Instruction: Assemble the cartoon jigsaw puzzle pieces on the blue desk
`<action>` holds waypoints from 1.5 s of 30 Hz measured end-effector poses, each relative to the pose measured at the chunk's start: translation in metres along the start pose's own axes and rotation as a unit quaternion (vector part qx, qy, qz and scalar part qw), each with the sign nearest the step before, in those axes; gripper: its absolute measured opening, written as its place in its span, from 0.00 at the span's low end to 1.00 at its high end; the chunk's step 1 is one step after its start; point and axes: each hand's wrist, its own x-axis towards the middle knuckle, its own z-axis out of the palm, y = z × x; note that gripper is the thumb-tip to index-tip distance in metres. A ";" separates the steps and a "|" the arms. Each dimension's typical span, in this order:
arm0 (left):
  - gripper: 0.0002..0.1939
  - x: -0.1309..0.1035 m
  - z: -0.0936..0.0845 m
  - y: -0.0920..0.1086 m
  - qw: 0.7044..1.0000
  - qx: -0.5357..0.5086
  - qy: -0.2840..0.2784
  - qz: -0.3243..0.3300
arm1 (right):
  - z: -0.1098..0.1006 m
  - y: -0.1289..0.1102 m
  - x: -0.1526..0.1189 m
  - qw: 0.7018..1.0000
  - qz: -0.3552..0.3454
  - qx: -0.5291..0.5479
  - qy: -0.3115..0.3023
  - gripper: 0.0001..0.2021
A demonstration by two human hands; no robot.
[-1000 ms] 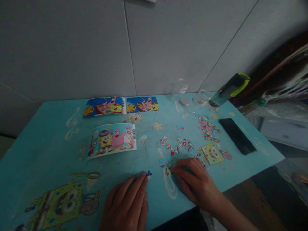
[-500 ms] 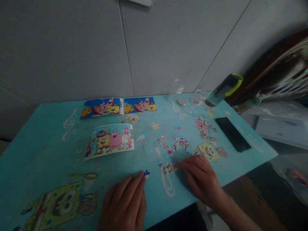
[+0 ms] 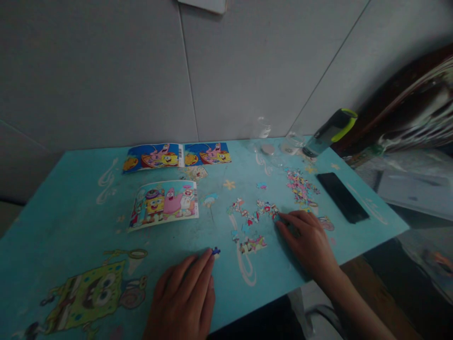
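On your table (image 3: 71,212), with the puzzle strip (image 3: 253,244) serving as landmark, your left hand (image 3: 184,297) is resting to its left and nearer you, a single piece (image 3: 215,251) lying at the fingertips, on the strip's side. Your right hand (image 3: 307,236) is sitting right of the strip, fingertips at the edge of the loose pieces (image 3: 267,207) lying just behind it. Farther behind and right, a second pile (image 3: 301,185) is lying, then a flat slab (image 3: 342,197). Well behind the strip, a disc (image 3: 268,149) and a bottle (image 3: 329,133) are sitting. Behind and left, a picture card (image 3: 164,205) is lying.
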 end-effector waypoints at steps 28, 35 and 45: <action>0.22 -0.002 0.003 -0.004 1.000 0.008 -0.007 0.008 | -0.001 0.028 0.028 0.964 0.136 0.219 0.060 0.15; 0.21 -0.001 0.003 -0.005 1.000 0.009 0.013 0.013 | 0.002 0.023 0.025 0.964 0.132 0.217 0.085 0.13; 0.21 0.000 -0.001 -0.002 1.000 -0.003 -0.005 0.013 | 0.003 0.018 0.024 0.977 0.092 0.178 0.076 0.10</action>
